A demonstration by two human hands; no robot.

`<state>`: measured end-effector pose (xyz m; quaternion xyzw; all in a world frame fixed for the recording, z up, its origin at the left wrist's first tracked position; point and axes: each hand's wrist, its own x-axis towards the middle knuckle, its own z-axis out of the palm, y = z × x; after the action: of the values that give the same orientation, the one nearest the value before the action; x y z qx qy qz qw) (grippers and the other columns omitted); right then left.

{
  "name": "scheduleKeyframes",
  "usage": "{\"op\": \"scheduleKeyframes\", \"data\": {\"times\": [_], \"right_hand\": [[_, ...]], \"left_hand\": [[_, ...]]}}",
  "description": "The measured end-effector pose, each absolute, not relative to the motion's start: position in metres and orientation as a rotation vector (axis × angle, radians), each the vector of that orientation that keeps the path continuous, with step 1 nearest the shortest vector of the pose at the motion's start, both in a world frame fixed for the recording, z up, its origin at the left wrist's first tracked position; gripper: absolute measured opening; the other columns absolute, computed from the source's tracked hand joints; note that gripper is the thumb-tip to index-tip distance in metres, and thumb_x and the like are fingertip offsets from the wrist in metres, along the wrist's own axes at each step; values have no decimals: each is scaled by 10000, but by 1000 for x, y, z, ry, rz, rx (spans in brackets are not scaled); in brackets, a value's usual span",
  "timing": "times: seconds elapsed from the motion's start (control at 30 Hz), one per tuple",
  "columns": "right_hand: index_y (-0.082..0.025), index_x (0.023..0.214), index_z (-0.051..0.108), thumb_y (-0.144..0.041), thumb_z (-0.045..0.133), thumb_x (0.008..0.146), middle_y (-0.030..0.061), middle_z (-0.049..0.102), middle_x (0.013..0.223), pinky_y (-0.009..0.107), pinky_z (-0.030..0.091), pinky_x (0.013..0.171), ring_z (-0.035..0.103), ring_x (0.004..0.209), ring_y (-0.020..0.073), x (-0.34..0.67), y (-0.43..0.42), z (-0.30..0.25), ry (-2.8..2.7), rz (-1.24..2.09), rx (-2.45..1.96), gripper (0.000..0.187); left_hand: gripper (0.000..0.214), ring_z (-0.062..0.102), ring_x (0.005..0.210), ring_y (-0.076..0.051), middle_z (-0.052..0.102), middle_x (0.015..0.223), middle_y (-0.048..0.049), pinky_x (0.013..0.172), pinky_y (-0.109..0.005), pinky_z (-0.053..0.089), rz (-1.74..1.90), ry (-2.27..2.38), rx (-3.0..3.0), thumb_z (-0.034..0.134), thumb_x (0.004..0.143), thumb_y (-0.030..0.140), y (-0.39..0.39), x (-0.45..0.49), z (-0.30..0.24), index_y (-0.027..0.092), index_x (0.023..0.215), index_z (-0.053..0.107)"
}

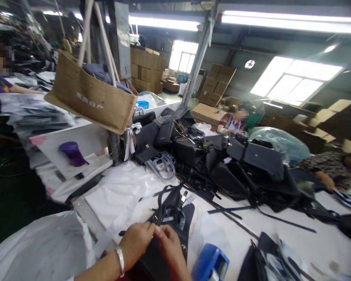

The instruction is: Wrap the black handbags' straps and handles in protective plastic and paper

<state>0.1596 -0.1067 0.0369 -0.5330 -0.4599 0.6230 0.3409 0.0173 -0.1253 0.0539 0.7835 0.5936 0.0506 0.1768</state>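
Observation:
My left hand [137, 241], with a silver bracelet at the wrist, is closed, its fingertips pinched against those of my right hand [170, 242]. My right hand is closed too. Whatever lies between the fingertips is too small or hidden to make out. Both hands are over a black bag [155, 259], which lies in front of me with straps, gold-coloured buckles and bits of clear plastic at its far end. Just right of my right hand, a blue tape dispenser [210, 260] stands on the white table [236, 238].
Black bags [210, 156] are piled across the table's far side. Clear plastic strips [163, 166] lie before them. A tan tote bag [92, 93] hangs at upper left. A white plastic bag [46, 246] fills the lower left. Co-workers sit beyond the pile, at right and far left.

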Motion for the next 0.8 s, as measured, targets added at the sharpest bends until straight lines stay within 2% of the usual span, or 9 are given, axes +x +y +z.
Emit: {"op": "scheduleKeyframes", "data": {"times": [0.1, 0.2, 0.27, 0.33, 0.4, 0.5, 0.57, 0.7, 0.8], "right_hand": [[-156, 829, 609, -585, 661, 713, -24, 530, 601, 178, 343, 375, 469, 476, 94, 164, -111, 28, -1114, 1785, -1284, 447], [-134, 933, 638, -592, 689, 670, 34, 613, 719, 225, 439, 425, 538, 520, 126, 165, -114, 22, -1039, 1695, -1304, 530], [-125, 942, 656, -599, 684, 664, 62, 649, 767, 250, 463, 444, 542, 498, 129, 168, -114, 21, -1018, 1609, -1352, 551], [-119, 946, 670, -583, 674, 681, 69, 664, 764, 255, 463, 452, 543, 486, 132, 174, -113, 21, -1038, 1572, -1371, 534], [-116, 943, 681, -553, 678, 694, 50, 655, 690, 245, 441, 441, 531, 466, 129, 181, -112, 22, -1078, 1557, -1361, 502], [-131, 949, 689, -527, 685, 695, 37, 654, 662, 251, 443, 453, 545, 480, 143, 188, -112, 22, -1095, 1570, -1312, 470], [-138, 948, 691, -522, 686, 689, 46, 668, 685, 264, 457, 469, 568, 507, 162, 188, -111, 18, -1100, 1575, -1300, 463], [-144, 917, 697, -487, 651, 701, 60, 680, 670, 297, 457, 469, 596, 516, 208, 186, -108, -4, -1222, 1530, -1408, 408], [-168, 860, 704, -396, 614, 706, 92, 716, 797, 358, 510, 683, 671, 744, 283, 193, -101, -27, -1411, 1335, -1540, 289]], "left_hand": [[313, 626, 830, -262, 653, 937, -133, 719, -384, 491, 96, 1610, 2358, 376, 879, 45, -140, 21, 44, 153, 1078, 593], [404, 605, 920, -277, 639, 1012, -152, 793, -428, 484, 174, 1681, 2283, 390, 872, 49, -151, 25, 43, 162, 1233, 534], [402, 593, 983, -266, 633, 1072, -140, 849, -421, 467, 329, 1697, 2050, 424, 873, 103, -154, 27, 46, 200, 1252, 520], [305, 623, 928, -238, 654, 1047, -120, 797, -367, 487, 458, 1549, 1675, 438, 890, 240, -154, 28, 50, 199, 1168, 559], [334, 654, 760, -201, 684, 934, -107, 657, -313, 498, 510, 1318, 1261, 394, 900, 408, -152, 27, 51, 172, 1044, 581], [331, 637, 586, -161, 687, 780, -80, 543, -265, 466, 466, 1183, 921, 409, 866, 439, -146, 23, 48, 153, 926, 565], [209, 643, 591, -176, 684, 749, -71, 552, -276, 470, 384, 1304, 977, 487, 814, 345, -143, 21, 46, 160, 880, 559], [171, 648, 875, -265, 683, 935, -103, 745, -351, 455, 300, 1678, 1479, 594, 715, 214, -141, 20, 44, 186, 883, 592], [137, 636, 864, -256, 690, 907, -76, 722, -319, 419, 173, 1771, 1782, 609, 739, 304, -136, 10, 42, 199, 825, 626]]}}
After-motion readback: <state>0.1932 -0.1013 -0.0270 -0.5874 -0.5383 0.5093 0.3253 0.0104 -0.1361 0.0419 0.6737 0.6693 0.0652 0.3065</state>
